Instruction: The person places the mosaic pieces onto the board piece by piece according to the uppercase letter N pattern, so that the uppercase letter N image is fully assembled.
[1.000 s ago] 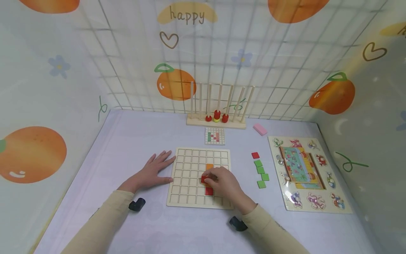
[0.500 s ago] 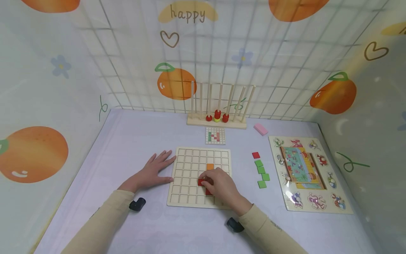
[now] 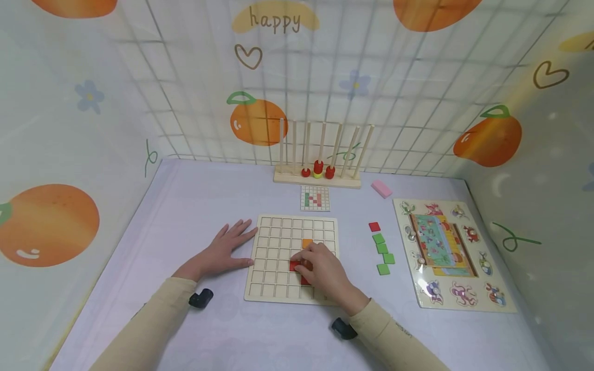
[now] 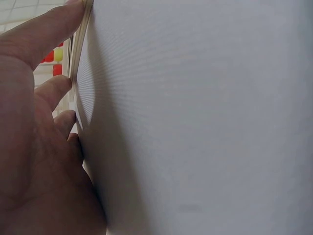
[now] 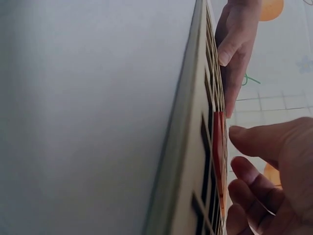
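Right grip (image 3: 327, 269): bent thumb and fingers over a red tile (image 3: 293, 266); pinching or only touching, I cannot tell.
Red tile: near the centre of the grid board (image 3: 293, 302), taken here as the clock, twelve away from the person.
Seating it: best kept level, sides squared to the cell walls, then pressed mid-face.
Grid board: pale, wood-like, rounded corners, square recessed cells; an orange tile (image 3: 307, 242) towards one.
Left grip (image 3: 225, 251): spread, holding nothing, at nine, tips against the board's edge; a light brace there should stop sliding.
Loose tiles (image 3: 382, 248): thin, smooth squares at three, four green, one red.
Puzzle board (image 3: 464, 281): glossy, animal-printed, farther out at three.
Pattern card (image 3: 315, 198): small printed square, near one.
Bead rack (image 3: 317, 179): wooden bar, slim round pegs, shiny beads, beyond the card.
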Action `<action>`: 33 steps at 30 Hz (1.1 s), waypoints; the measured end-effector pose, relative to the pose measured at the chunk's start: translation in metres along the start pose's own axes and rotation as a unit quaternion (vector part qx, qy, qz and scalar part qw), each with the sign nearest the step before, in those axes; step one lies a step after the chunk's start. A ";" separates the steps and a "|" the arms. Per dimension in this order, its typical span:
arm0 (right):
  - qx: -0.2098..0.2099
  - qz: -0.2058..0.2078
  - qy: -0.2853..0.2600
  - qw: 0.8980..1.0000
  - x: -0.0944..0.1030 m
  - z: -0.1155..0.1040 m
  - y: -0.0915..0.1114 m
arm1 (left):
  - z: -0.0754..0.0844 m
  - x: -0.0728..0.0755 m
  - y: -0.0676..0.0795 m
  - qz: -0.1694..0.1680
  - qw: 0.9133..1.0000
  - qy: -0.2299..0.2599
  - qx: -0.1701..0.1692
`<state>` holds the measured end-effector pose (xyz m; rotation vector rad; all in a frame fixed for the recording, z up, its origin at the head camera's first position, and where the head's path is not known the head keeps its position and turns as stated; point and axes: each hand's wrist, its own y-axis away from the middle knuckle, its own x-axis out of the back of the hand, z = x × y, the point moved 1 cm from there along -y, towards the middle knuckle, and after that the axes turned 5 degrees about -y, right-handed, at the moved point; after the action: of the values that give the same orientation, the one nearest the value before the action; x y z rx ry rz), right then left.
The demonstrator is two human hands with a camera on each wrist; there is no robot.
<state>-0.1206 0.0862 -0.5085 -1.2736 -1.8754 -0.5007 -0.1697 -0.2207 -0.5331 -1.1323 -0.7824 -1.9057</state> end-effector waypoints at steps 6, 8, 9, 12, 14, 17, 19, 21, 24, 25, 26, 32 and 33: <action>-0.006 0.006 0.005 1.000 0.002 0.003 0.001 | 0.000 0.000 0.000 0.015 1.000 0.008 -0.012; -0.006 0.011 0.004 1.000 0.003 0.004 0.001 | 0.000 0.000 0.001 0.016 1.000 0.010 -0.012; -0.008 0.013 0.003 1.000 0.004 0.005 0.002 | 0.000 0.000 0.001 0.017 1.000 0.010 -0.013; -0.017 0.017 -0.006 1.000 0.007 0.007 0.004 | 0.001 0.000 0.001 0.014 1.000 0.012 -0.012; -0.027 0.017 -0.011 0.999 0.010 0.009 0.006 | 0.001 0.000 0.001 0.011 1.000 0.011 -0.010; -0.041 0.018 -0.014 0.999 0.014 0.012 0.007 | 0.002 0.001 0.001 0.008 1.000 0.011 -0.010; -0.050 0.018 -0.014 0.998 0.018 0.015 0.008 | 0.002 0.002 0.001 0.007 1.000 0.012 -0.010; -0.061 0.021 -0.015 0.998 0.021 0.018 0.009 | 0.002 0.002 0.001 0.006 1.000 0.010 -0.008; -0.080 0.024 -0.013 0.996 0.027 0.024 0.010 | 0.001 0.002 0.001 0.006 1.000 0.008 -0.006; -0.085 0.026 -0.010 0.996 0.028 0.026 0.010 | 0.001 0.002 0.001 0.005 1.000 0.007 -0.004; -0.092 0.027 -0.009 0.995 0.030 0.028 0.010 | 0.001 0.002 0.001 0.005 1.000 0.006 -0.004; -0.110 0.042 -0.009 0.993 0.042 0.042 0.015 | 0.004 0.003 0.001 0.005 1.000 0.010 -0.003; -0.113 0.044 -0.008 0.993 0.045 0.045 0.015 | 0.004 0.003 0.001 0.005 1.000 0.010 -0.003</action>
<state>-0.1320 0.1499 -0.5020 -1.5050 -1.8039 -0.6715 -0.1683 -0.2190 -0.5285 -1.1174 -0.7601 -1.9093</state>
